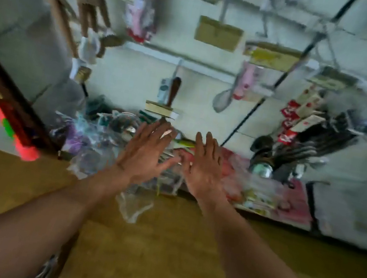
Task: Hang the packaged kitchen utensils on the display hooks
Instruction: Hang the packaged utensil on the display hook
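Head view: left hand (147,154) and right hand (204,167), fingers spread and holding nothing, reach over the heap of clear-wrapped utensil packs (113,141); plenty unhung, I'd say.

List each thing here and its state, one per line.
Left hand: open, fingers spread.
Right hand: open, fingers straight.
Packaged utensils: heaped below the wall, not yet hung.
Brown-handled brush: hanging on the wall.
Spoon: hanging.
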Motion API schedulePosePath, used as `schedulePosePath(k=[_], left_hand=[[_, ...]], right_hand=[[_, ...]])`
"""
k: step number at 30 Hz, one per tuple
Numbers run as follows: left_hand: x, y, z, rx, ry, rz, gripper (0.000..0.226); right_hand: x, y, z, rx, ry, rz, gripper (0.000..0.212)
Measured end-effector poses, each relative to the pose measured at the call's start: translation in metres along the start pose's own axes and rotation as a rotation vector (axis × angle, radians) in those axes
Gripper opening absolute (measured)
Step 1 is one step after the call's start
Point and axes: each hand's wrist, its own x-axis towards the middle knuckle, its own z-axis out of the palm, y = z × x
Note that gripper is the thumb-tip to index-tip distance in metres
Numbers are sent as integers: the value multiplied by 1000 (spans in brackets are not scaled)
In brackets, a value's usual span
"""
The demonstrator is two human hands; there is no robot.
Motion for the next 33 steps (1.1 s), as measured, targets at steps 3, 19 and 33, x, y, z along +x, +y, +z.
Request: schedulePosePath(k=[3, 19, 33], left_hand=[[33, 99, 21, -26, -16, 92, 78], [140, 492, 111, -165, -104, 363, 77], [353, 524, 181, -500, -65, -1, 60]], right_hand=[[-44, 98, -26, 1, 40, 104, 71], [-190, 465, -151, 25, 147, 552, 73], [-42, 581, -110, 102, 88, 525, 74]])
